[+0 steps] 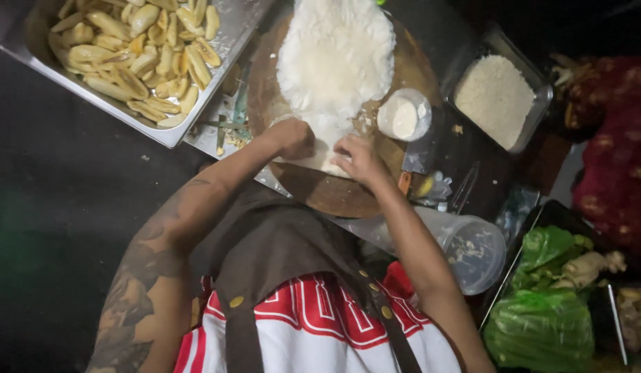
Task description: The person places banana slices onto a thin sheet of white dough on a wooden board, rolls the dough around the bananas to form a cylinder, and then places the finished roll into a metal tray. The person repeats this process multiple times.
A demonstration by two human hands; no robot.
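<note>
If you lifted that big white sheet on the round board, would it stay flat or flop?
The white sheet would probably flop: it looks thin and wrinkled, lying limp on the board. It seems light, and could tear easily, since its edges look ragged. Both the left hand and right hand press its near edge.

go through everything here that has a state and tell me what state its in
white dough sheet: spread flat over the round wooden board
left hand: pressed on the sheet's near edge
right hand: pinching the same edge
small round tub: open, white stuff inside
steel tray: loaded with peeled banana pieces
rectangular container: full of white crumbs
clear plastic jar: on its side
</note>
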